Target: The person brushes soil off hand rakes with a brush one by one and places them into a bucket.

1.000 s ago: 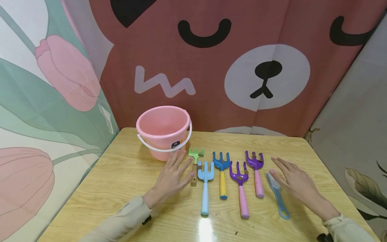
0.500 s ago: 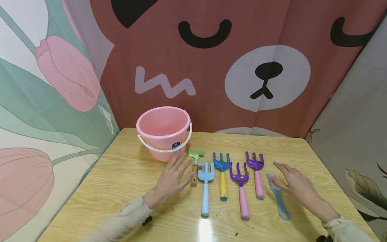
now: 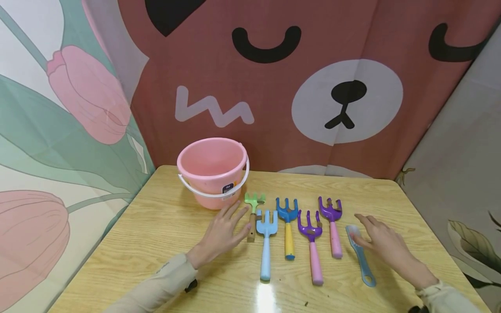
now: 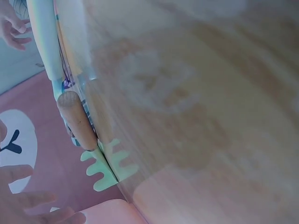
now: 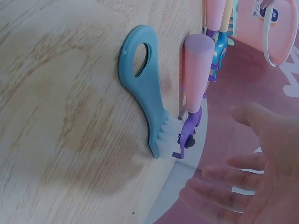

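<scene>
My left hand (image 3: 221,234) is held with fingers spread just left of a small green rake with a wooden handle (image 3: 252,228), holding nothing. My right hand (image 3: 387,241) hovers by the bristle end of a blue brush (image 3: 360,254), fingers extended and nothing in them. In the right wrist view the brush (image 5: 147,93) lies on the table, apart from the fingers (image 5: 224,196). Between the hands lie a light blue fork (image 3: 265,248), a blue fork with a yellow handle (image 3: 288,234), and two purple forks with pink handles, one nearer (image 3: 315,261) and one farther (image 3: 334,234).
A pink bucket (image 3: 211,187) with a white handle stands at the back left of the wooden table (image 3: 156,234), beyond the left hand. A cloth backdrop with a bear print (image 3: 274,95) hangs behind the table's far edge.
My right hand has lowered slightly toward the brush, and its fingers have bent a little. The left hand stays nearly still; the tools and bucket keep their places.
</scene>
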`<state>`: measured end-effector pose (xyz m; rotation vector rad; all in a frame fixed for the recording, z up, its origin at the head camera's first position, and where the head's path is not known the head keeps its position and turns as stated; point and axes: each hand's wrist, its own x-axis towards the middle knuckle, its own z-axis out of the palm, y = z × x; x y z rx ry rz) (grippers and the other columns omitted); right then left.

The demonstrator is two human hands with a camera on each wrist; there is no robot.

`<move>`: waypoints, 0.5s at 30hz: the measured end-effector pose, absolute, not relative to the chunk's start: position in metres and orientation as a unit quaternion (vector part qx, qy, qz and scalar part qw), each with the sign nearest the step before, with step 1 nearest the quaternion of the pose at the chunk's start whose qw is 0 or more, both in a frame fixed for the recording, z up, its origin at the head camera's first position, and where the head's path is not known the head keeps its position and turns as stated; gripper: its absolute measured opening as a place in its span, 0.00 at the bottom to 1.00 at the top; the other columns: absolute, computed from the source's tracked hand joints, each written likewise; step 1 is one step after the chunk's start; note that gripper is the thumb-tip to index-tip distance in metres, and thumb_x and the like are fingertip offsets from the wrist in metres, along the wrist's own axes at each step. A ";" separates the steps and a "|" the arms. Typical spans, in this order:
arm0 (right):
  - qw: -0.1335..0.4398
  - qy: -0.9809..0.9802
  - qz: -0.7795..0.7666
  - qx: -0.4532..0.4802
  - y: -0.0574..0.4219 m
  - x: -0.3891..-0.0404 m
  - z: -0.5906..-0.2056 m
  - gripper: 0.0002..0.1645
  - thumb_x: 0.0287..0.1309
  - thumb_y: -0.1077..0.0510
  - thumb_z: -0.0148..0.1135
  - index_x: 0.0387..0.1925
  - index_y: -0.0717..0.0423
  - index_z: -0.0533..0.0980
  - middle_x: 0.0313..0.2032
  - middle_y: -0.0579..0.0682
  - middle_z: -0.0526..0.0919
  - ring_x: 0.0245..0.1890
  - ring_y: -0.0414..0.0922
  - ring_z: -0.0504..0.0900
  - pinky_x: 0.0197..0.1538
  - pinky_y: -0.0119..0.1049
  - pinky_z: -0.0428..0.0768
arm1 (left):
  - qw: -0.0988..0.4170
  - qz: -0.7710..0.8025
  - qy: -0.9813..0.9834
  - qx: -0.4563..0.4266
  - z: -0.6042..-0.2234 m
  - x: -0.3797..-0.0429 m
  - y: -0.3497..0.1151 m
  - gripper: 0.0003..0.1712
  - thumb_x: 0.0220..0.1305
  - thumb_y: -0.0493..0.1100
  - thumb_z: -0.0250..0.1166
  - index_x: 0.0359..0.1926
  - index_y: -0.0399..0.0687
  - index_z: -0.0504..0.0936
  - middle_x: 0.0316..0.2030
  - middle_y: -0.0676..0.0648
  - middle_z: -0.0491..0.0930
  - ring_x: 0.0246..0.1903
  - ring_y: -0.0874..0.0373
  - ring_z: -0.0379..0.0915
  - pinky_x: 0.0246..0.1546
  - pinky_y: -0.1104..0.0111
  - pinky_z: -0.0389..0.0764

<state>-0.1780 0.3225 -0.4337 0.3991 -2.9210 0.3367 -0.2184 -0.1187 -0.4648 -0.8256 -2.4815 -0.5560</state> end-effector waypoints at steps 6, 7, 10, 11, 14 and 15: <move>0.100 -0.979 0.103 0.143 0.321 -0.177 -0.434 0.38 0.57 0.48 0.71 0.60 0.68 0.69 0.51 0.76 0.74 0.39 0.71 0.79 0.21 0.52 0.78 | 0.212 -0.205 -0.910 -0.291 -0.463 -0.217 -0.119 0.30 0.71 0.57 0.57 0.68 0.49 0.72 0.66 0.36 0.69 0.64 0.37 0.65 0.57 0.42 0.72; 0.102 -0.979 0.100 0.145 0.320 -0.177 -0.434 0.38 0.57 0.48 0.71 0.60 0.68 0.69 0.50 0.75 0.75 0.38 0.70 0.79 0.20 0.50 0.78 | 0.207 -0.208 -0.912 -0.288 -0.463 -0.217 -0.119 0.31 0.71 0.57 0.57 0.68 0.49 0.71 0.66 0.36 0.68 0.63 0.36 0.65 0.57 0.41 0.72; 0.107 -0.979 0.091 0.151 0.320 -0.177 -0.435 0.37 0.56 0.49 0.72 0.59 0.68 0.70 0.47 0.73 0.76 0.34 0.66 0.80 0.18 0.46 0.76 | 0.197 -0.220 -0.914 -0.279 -0.463 -0.217 -0.119 0.31 0.70 0.56 0.59 0.69 0.50 0.71 0.66 0.35 0.68 0.62 0.34 0.67 0.55 0.39 0.72; 0.108 -0.979 0.089 0.151 0.319 -0.176 -0.436 0.37 0.56 0.50 0.72 0.59 0.68 0.70 0.47 0.72 0.76 0.33 0.65 0.80 0.18 0.45 0.75 | 0.196 -0.223 -0.914 -0.277 -0.464 -0.217 -0.119 0.31 0.70 0.56 0.59 0.69 0.49 0.71 0.66 0.35 0.68 0.61 0.33 0.67 0.54 0.39 0.73; 0.108 -0.979 0.089 0.151 0.319 -0.176 -0.437 0.37 0.55 0.51 0.72 0.59 0.69 0.70 0.45 0.71 0.77 0.32 0.63 0.80 0.18 0.45 0.76 | 0.192 -0.227 -0.915 -0.272 -0.465 -0.218 -0.118 0.31 0.70 0.55 0.60 0.69 0.48 0.71 0.65 0.34 0.69 0.58 0.33 0.70 0.52 0.39 0.75; 0.107 -0.979 0.087 0.150 0.319 -0.176 -0.437 0.37 0.55 0.51 0.73 0.58 0.70 0.70 0.45 0.71 0.77 0.32 0.62 0.80 0.18 0.45 0.76 | 0.190 -0.227 -0.916 -0.271 -0.465 -0.218 -0.118 0.31 0.70 0.55 0.60 0.69 0.47 0.71 0.64 0.34 0.70 0.58 0.34 0.71 0.51 0.40 0.76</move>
